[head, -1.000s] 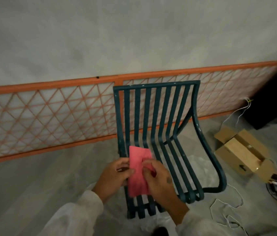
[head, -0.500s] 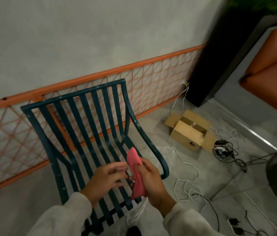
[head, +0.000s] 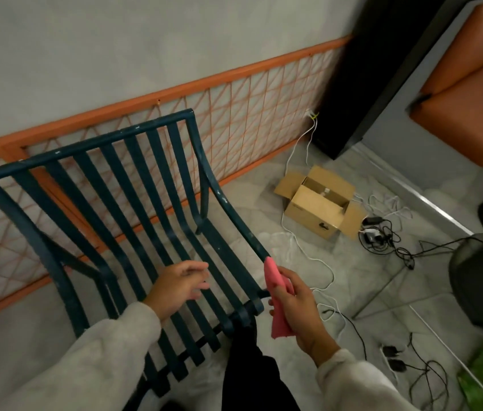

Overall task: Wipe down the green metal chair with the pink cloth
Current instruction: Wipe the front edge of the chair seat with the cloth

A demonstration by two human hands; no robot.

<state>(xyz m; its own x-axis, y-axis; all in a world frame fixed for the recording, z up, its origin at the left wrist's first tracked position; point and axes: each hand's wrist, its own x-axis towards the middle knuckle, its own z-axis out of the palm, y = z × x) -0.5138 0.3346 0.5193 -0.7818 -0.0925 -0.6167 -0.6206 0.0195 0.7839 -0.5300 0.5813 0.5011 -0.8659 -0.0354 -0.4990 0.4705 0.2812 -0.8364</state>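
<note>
Underfoot, pale marbled floor meets a grey wall with orange lattice along its base. At two o'clock an open cardboard box sits among cables; its contents and print are unreadable. My right hand pinches the pink cloth beside the green metal chair's right arm. My left hand hovers over the slats, fingers loosely spread.
</note>
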